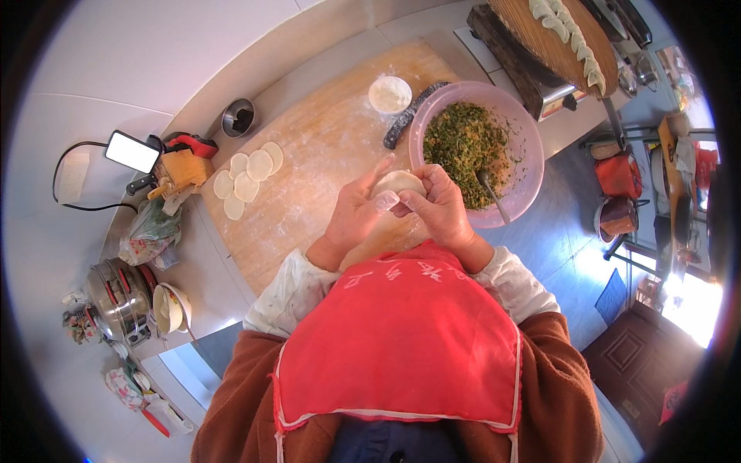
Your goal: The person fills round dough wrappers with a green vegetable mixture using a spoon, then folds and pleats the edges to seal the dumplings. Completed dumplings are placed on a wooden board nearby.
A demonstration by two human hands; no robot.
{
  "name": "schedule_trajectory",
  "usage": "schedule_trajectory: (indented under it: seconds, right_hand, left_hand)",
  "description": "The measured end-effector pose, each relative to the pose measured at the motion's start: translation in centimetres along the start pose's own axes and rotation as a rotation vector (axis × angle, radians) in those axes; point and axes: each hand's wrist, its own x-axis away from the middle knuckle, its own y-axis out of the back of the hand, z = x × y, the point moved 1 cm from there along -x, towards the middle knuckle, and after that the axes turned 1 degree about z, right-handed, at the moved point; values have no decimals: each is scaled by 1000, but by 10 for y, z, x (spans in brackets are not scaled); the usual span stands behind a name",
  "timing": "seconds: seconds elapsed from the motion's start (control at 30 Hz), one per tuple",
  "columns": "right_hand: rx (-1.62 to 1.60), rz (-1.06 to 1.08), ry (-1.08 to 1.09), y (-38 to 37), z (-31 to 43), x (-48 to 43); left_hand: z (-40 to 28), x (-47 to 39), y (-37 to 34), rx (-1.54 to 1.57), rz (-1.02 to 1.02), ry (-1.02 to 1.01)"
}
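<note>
A pale, folded dumpling (399, 182) is held up between both hands, above the near right part of a floured wooden board (312, 144). My left hand (362, 202) supports its left end, thumb at the lower edge. At the right end, the thumb and fingers of my right hand (440, 202) pinch the dough edge. Flour whitens the fingertips. Just right of my hands stands a pink plastic bowl (529, 168) of chopped green and orange filling (463, 147), a metal spoon (492, 197) leaning in it. Several round dough wrappers (246, 186) lie on the board's left side.
A small bowl of flour (390, 95) and a dark speckled rolling pin (405, 124) lie behind the pink bowl. Finished dumplings (579, 43) line a round wooden board (521, 23) over the stove. Left are a knife block (182, 168), lit screen (132, 151) and metal pot (113, 295).
</note>
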Motion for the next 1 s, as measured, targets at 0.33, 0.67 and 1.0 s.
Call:
schedule_trajectory:
  seconds: [0.33,0.67,1.0]
  right_hand:
    - [-12,-8,68,-2,-2,-4]
    - [167,-36,205,0,-5,-14]
    - [216,-51,145,-1,-4,-11]
  left_hand:
    - [-2,-2,-4,162,-52,38]
    - [-5,3,-1,89,-71,85]
    - [-5,6,0,68,-128,104]
